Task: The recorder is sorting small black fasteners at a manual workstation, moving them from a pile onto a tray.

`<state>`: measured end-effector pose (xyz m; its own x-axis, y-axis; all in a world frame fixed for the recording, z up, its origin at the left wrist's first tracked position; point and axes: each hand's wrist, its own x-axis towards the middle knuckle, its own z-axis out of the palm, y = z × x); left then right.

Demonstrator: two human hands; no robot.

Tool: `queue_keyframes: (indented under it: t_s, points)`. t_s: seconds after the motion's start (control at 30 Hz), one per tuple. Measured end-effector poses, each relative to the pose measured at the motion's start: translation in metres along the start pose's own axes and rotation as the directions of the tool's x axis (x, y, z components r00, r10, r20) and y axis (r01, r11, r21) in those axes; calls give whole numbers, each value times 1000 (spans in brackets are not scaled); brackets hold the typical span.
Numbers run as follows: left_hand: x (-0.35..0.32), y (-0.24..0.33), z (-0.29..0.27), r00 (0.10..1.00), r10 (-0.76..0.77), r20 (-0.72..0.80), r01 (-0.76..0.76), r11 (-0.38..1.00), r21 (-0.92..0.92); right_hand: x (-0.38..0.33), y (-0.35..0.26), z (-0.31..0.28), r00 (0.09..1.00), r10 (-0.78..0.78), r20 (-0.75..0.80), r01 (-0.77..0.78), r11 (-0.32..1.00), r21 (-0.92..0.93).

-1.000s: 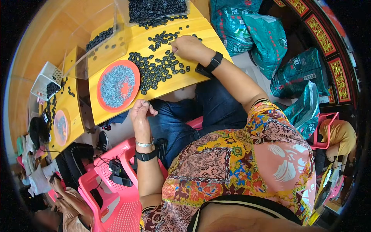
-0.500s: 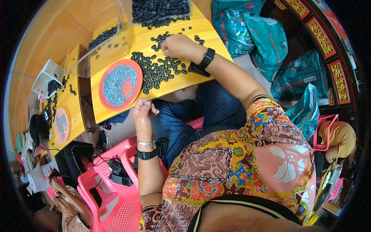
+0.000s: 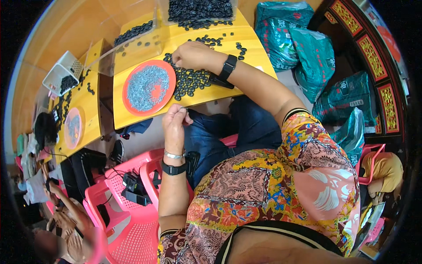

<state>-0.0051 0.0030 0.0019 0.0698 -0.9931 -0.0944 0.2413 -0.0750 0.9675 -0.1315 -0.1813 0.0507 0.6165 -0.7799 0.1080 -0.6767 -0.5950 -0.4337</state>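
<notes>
My right hand [image 3: 193, 56] reaches over the yellow table, fingers curled down at the upper left edge of a spread of small black oval pieces [image 3: 191, 83]. Its fingertips are partly hidden, so what they hold cannot be made out. My left hand [image 3: 176, 121] is just off the table's front edge, above my lap, with thumb and fingers pinched together. A tiny dark bit shows at its fingertips, too small to name. Between the hands and the table's left side lies an orange-red plate [image 3: 172, 79] heaped with small silvery metal pins [image 3: 143, 88].
A clear bin [image 3: 165, 17] full of black pieces stands at the back; another clear box [image 3: 107, 66] is at the left. Across a gap, a second table holds a white basket [image 3: 55, 83] and a pink plate [image 3: 79, 138]. Green sacks [image 3: 314, 57] stand right. Pink chairs [image 3: 132, 237] are beside me.
The whole view has shifted, so the table sits farther right in it. My right hand has moved left over the black pieces, closer to the plate. My left hand stays pinched.
</notes>
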Motion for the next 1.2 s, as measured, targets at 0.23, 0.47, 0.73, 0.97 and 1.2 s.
queue_keyframes:
  t_s: [0.23, 0.47, 0.73, 0.97, 1.2]
  points:
    - [-3, 4, 0, 1000, 21, 23, -24, 994, 105, 32, -43, 38, 947, -318, 41, 318, 920, -228]
    - [-2, 4, -1, 998, 48, -31, -47, 999, 16, 39, -53, 55, 934, -355, 34, 346, 877, -333]
    - [-2, 9, 0, 999, 30, -40, -30, 1000, 10, 45, -49, 51, 983, -170, 71, 176, 981, -84]
    - [0, 7, -2, 997, 54, -51, -54, 998, 10, 29, -36, 33, 973, -121, -195, 155, 974, 167]
    - [-1, 8, -3, 994, 82, -77, -86, 995, -50, -40, -45, 17, 1000, 19, 10, -18, 561, 828]
